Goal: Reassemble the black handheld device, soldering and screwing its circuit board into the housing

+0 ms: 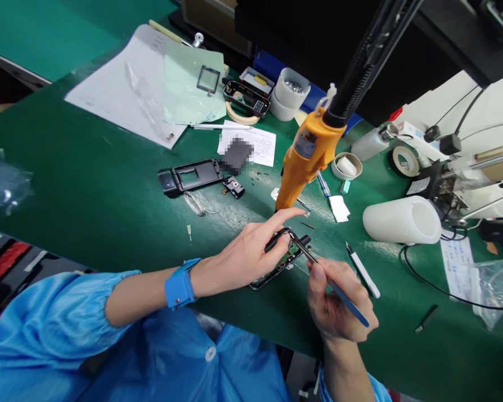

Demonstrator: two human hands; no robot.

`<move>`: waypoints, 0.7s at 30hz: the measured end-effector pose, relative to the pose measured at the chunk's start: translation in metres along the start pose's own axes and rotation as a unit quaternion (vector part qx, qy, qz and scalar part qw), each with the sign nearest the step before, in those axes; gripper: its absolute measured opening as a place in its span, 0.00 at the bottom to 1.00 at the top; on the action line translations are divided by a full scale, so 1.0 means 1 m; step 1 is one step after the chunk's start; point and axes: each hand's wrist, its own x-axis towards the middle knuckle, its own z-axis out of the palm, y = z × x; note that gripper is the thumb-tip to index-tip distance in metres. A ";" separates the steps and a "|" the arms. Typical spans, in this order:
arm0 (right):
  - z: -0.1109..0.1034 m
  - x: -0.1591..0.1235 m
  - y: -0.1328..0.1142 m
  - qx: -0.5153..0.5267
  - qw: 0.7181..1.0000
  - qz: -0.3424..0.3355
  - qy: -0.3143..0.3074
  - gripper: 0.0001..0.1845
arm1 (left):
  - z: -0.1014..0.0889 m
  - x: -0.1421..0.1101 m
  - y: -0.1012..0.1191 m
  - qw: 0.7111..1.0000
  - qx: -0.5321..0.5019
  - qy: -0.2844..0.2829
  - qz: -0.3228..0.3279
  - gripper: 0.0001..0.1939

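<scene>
Under L hand (245, 254) fingers, black elec. device (279, 269) w/ green circuit board (285, 259) lies on dark-green worktop (121, 218); L fingers touch it, can't tell if gripping. R hand (346, 283) fingers pinch blue-handled metal tweezers (347, 304), tips at device nr L thumb. Orange pwr screwdriver (305, 151) just beyond.

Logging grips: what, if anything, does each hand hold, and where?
The right hand holds tweezers around mid-length. The left hand is at the opened device; its hold cannot be told.
</scene>
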 end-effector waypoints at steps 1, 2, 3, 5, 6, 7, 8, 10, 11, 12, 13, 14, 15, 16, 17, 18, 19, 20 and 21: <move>0.000 0.000 0.000 0.001 1.000 -0.001 -0.001 0.12 | 0.000 0.000 0.000 1.000 0.003 -0.001 0.001 0.26; 0.000 0.000 0.000 0.002 1.000 -0.001 -0.001 0.12 | 0.000 0.000 0.000 1.000 0.005 -0.002 0.001 0.26; 0.000 0.000 0.000 0.004 1.000 -0.002 -0.001 0.12 | -0.001 0.000 0.000 1.000 0.007 -0.004 0.001 0.26; 0.001 0.000 0.000 0.005 1.000 -0.005 0.001 0.12 | -0.001 0.000 0.000 1.000 0.010 -0.004 0.000 0.26; 0.001 0.000 0.000 0.004 1.000 -0.006 0.000 0.13 | 0.000 0.000 0.000 1.000 0.011 -0.003 0.000 0.26; 0.001 0.000 0.000 0.002 1.000 -0.009 0.000 0.13 | 0.000 0.000 -0.001 1.000 0.010 -0.002 0.000 0.26; 0.002 0.000 -0.001 0.000 1.000 -0.011 0.001 0.13 | 0.000 0.000 -0.001 1.000 0.009 -0.002 0.000 0.26; 0.002 0.001 -0.001 -0.005 1.000 -0.012 0.000 0.14 | 0.001 -0.001 -0.001 1.000 0.006 -0.005 -0.001 0.26; 0.002 0.002 -0.001 -0.006 1.000 -0.011 0.000 0.14 | 0.001 -0.001 -0.001 1.000 0.005 -0.007 -0.002 0.26; 0.002 0.003 -0.002 -0.008 1.000 -0.010 -0.001 0.13 | 0.001 -0.001 -0.001 1.000 0.006 -0.008 -0.003 0.26; 0.003 0.003 -0.002 -0.008 1.000 -0.010 -0.002 0.13 | 0.001 -0.001 -0.001 1.000 0.006 -0.009 -0.003 0.26; 0.003 0.004 -0.002 -0.007 1.000 -0.012 -0.005 0.13 | 0.001 -0.001 -0.001 1.000 0.008 -0.009 -0.003 0.26; 0.003 0.004 -0.002 -0.006 1.000 -0.016 -0.005 0.12 | 0.000 -0.001 -0.001 1.000 0.009 -0.010 -0.004 0.26; 0.003 0.003 -0.002 -0.004 1.000 -0.020 -0.005 0.12 | 0.000 0.000 -0.001 1.000 0.010 -0.011 -0.005 0.26; 0.003 0.003 -0.002 -0.002 1.000 -0.023 -0.005 0.13 | -0.001 0.000 0.000 1.000 0.012 -0.012 -0.005 0.26; 0.003 0.003 -0.002 0.000 1.000 -0.026 -0.005 0.14 | -0.001 0.000 0.000 1.000 0.014 -0.014 -0.006 0.26; 0.003 0.002 -0.001 0.000 1.000 -0.027 -0.005 0.15 | -0.002 0.000 0.000 1.000 0.017 -0.016 -0.006 0.26; 0.003 0.002 -0.001 0.000 1.000 -0.027 -0.004 0.16 | -0.003 0.001 0.000 1.000 0.021 -0.018 -0.004 0.26; 0.003 0.002 -0.001 0.000 1.000 -0.028 -0.002 0.17 | -0.003 0.001 0.000 1.000 0.023 -0.020 -0.003 0.26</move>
